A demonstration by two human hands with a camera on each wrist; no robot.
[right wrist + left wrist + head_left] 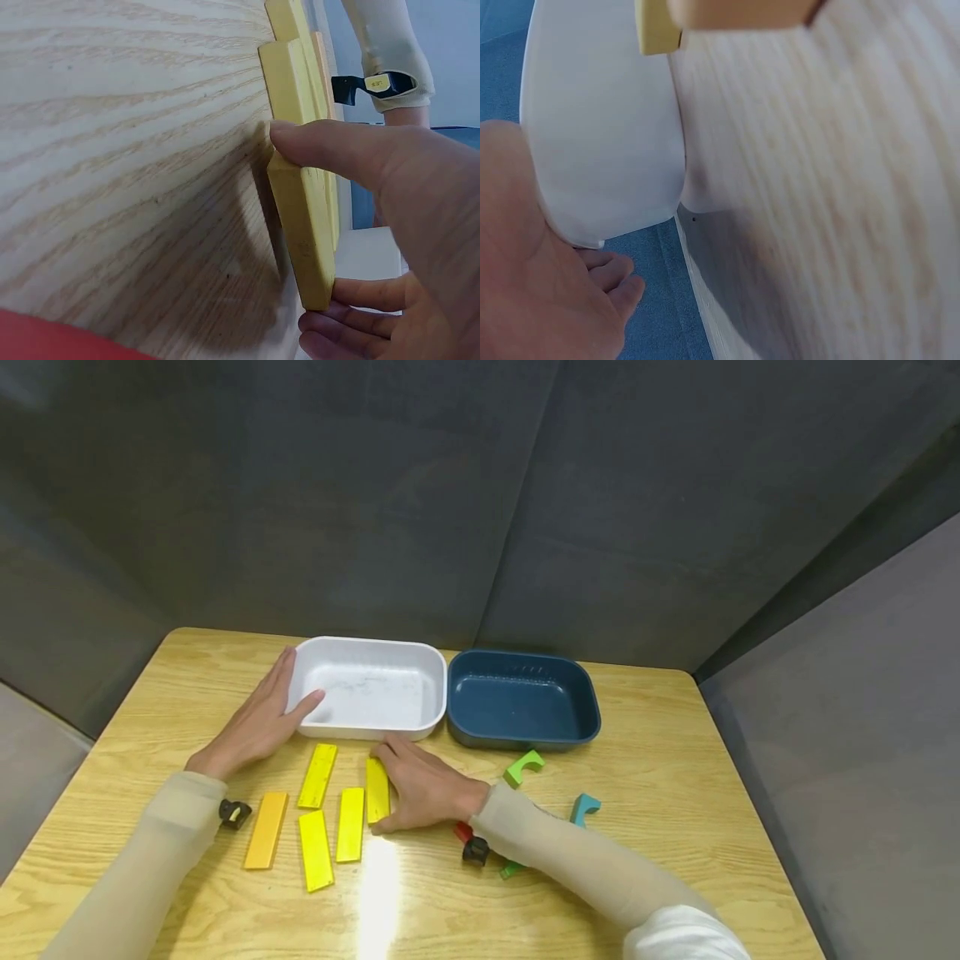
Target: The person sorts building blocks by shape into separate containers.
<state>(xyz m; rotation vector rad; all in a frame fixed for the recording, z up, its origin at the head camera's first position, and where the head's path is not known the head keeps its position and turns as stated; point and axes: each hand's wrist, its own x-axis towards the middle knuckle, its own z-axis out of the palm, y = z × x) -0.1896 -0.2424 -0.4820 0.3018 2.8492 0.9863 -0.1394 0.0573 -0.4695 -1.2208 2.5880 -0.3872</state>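
My left hand (258,714) holds the left end of a white plastic tub (367,732), its thumb over the rim and its fingers along the outside. In the left wrist view, the palm lies against the tub's white wall (607,127). My right hand (431,785) pinches a flat yellow block (377,789) lengthwise, just in front of the tub. The right wrist view shows the thumb on one end of this block (304,232) and fingers at the other. Beside it lie more yellow blocks (350,825), and an orange block (266,831) is farther left.
A dark blue tub (525,739) stands right of the white one. Around the right forearm lie a light green arched block (522,768), a blue block (583,808), a red piece (463,832) and a green piece (512,868), partly covered. Dark panels (375,502) border the wooden table (660,760).
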